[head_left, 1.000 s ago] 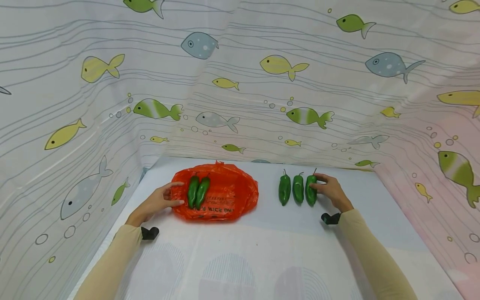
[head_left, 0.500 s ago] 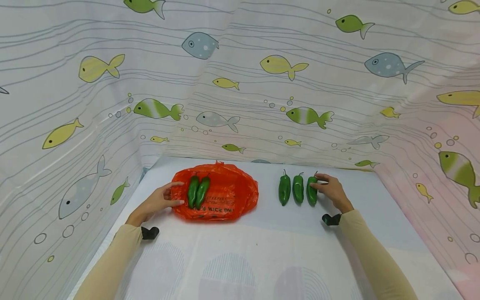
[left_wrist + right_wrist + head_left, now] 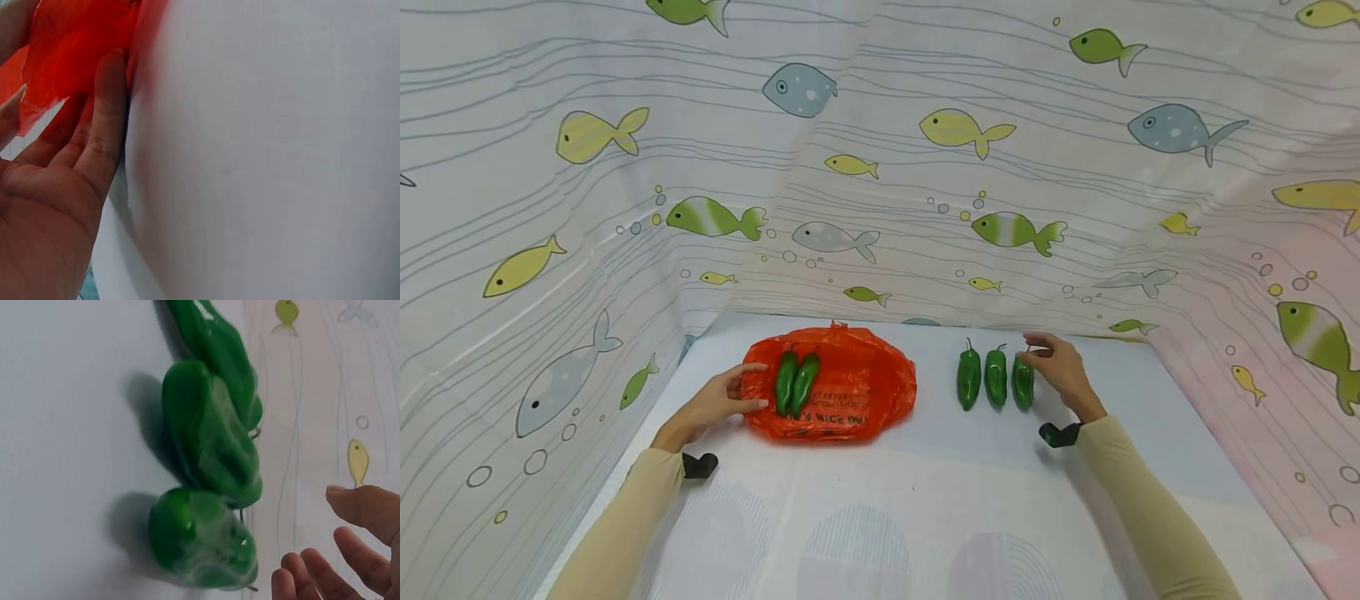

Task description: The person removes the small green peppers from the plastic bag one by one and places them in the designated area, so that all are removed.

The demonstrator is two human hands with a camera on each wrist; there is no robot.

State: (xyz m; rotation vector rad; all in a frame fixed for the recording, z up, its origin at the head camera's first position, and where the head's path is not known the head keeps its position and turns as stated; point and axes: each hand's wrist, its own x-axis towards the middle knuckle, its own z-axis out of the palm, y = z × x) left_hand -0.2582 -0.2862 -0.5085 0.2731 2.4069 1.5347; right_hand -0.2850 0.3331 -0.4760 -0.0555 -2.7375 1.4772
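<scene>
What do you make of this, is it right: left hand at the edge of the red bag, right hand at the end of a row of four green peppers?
Not quite: the row of green peppers counts three, not four, as the head view shows. The left hand is at the edge of the red bag, and the right hand is at the row's end.

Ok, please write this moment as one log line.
left hand: touching red bag; right hand: by rightmost pepper, not gripping; red bag: two green peppers; table: three green peppers
</scene>
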